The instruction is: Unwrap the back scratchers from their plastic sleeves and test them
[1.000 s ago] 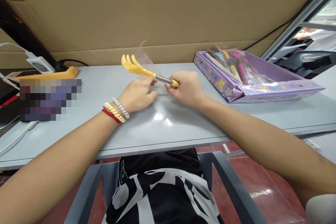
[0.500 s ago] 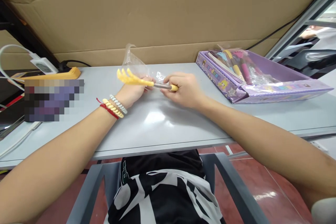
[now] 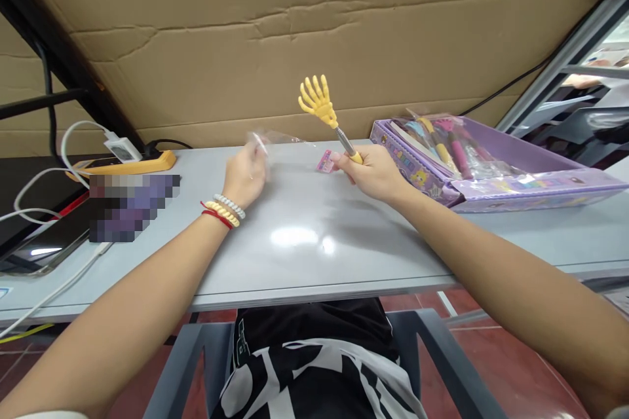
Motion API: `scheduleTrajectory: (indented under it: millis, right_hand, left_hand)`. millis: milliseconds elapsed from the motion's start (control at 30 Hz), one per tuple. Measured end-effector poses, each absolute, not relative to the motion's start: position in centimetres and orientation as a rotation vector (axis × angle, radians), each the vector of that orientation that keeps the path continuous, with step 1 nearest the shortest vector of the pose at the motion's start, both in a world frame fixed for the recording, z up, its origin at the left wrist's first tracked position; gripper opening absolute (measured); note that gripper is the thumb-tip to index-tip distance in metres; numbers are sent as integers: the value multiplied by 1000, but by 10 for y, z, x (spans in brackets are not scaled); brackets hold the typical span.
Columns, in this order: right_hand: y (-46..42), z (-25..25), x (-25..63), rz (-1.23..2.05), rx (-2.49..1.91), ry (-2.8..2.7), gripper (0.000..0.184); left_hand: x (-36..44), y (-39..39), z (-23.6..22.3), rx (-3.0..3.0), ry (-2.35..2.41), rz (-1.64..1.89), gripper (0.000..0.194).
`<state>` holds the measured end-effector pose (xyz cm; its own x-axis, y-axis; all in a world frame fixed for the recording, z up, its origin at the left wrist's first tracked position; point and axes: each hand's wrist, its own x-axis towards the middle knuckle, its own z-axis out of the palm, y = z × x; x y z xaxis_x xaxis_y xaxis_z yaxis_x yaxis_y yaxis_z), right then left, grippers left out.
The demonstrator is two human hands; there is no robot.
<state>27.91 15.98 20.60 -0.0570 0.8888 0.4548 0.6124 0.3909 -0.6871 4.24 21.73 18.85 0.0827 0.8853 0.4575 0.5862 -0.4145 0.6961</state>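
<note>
My right hand (image 3: 374, 171) is closed round the lower end of a yellow back scratcher (image 3: 320, 105), whose claw is shaped like a hand on a ribbed metal shaft. It points up and to the left, above the table. A small pink printed card (image 3: 325, 162) sticks out by my right thumb and fingertips. At the left, my left hand (image 3: 244, 173) is closed on a clear plastic bag (image 3: 285, 137), which stretches rightward from the fingers. This hand and the bag are partly smeared by motion.
An open purple box (image 3: 540, 196) on the right holds several more wrapped back scratchers (image 3: 459, 141). On the left are a yellow power strip (image 3: 157, 162) with a white charger (image 3: 122, 147), cables and a phone (image 3: 44, 245). Cardboard (image 3: 221, 72) stands behind the grey table (image 3: 295, 268).
The back scratcher has swung from lying level to standing tilted upward in my right hand. My left hand has moved left with the plastic bag, away from it. The pink card now shows.
</note>
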Motion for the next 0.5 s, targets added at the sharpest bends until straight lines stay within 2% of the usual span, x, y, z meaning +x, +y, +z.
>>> scheduleTrajectory:
  millis: [100, 200, 333, 500]
  right_hand:
    - [155, 205, 273, 941, -1235, -1709, 52]
    - [153, 202, 267, 1261, -1144, -1570, 57]
    - [150, 199, 261, 1389, -1090, -1552, 55]
    - [144, 199, 256, 1358, -1081, -1626, 38]
  left_hand:
    - [44, 212, 186, 2393, 1484, 1142, 47]
    - [47, 208, 186, 2553, 1474, 1115, 51]
    - [52, 204, 188, 2661, 1515, 1065, 56]
    - [59, 191, 192, 2760, 1631, 747, 56]
